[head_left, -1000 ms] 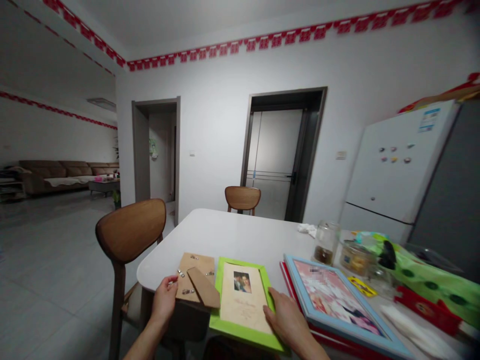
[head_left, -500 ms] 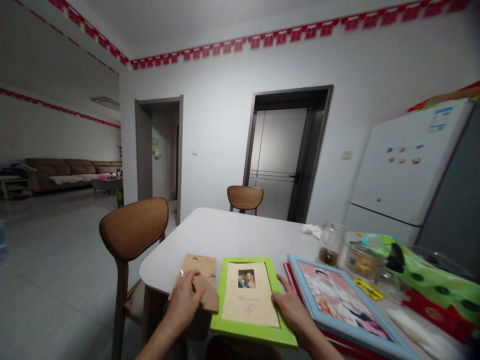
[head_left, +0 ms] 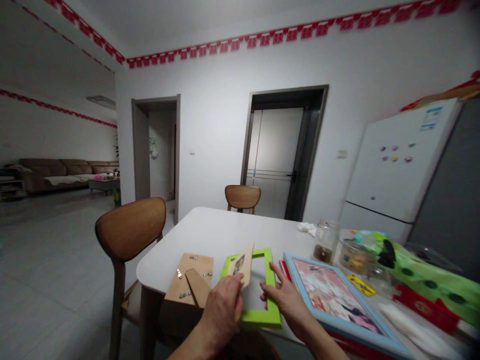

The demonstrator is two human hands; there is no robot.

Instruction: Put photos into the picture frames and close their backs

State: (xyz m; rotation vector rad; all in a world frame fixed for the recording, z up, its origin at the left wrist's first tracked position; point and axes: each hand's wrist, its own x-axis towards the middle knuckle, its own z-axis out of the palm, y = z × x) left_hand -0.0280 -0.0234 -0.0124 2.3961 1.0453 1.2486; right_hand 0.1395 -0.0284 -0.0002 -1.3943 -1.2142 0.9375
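Observation:
My left hand pinches a cream photo card, which stands tilted above the opening of a lime-green picture frame. A small photo on the card is partly visible. At the frame's right side, my right hand grips the border, with some fingers inside the opening. The wooden backing board lies on the table left of the frame, its metal clips and stand leg facing up. My left hand hides the frame's lower left part.
Right of my right hand lies a light-blue picture frame on top of red items. Beyond it are a glass jar, a tub of snacks and a green bag. A wooden chair stands left of the white table.
My left hand has moved right from the backing board and lifted the cream card up out of the green frame. My right hand has stayed at the frame's right side.

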